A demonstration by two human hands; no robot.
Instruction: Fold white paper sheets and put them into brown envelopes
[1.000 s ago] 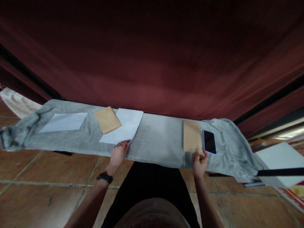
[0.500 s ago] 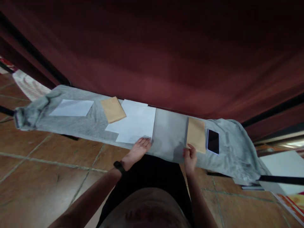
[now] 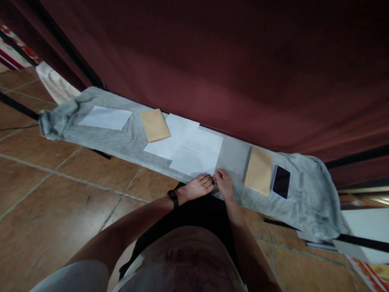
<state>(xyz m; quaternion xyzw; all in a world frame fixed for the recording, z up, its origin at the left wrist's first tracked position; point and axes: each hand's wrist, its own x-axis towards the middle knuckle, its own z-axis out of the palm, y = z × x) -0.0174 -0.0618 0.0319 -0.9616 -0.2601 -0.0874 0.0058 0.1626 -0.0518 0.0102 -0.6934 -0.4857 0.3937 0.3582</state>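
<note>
Several overlapping white sheets of paper lie on the grey cloth of the bench. At the near right corner of the top sheet, my left hand is closed with its fingers together on the paper's edge. My right hand meets it there, its fingers pinched at the same corner, fingertips against the left ones. The fingertips partly hide the corner. A brown paper envelope rests partly over the sheets' left side. Another brown envelope lies right of my right hand.
A phone with a dark screen lies right of the right envelope. At the left end is another white sheet. A dark red curtain hangs behind the cloth-covered bench. Black metal bars stand at both ends.
My right hand has left the right envelope and moved left to the white sheet's corner. My left hand has shifted right, and the fingers now meet. The view has tilted slightly.
</note>
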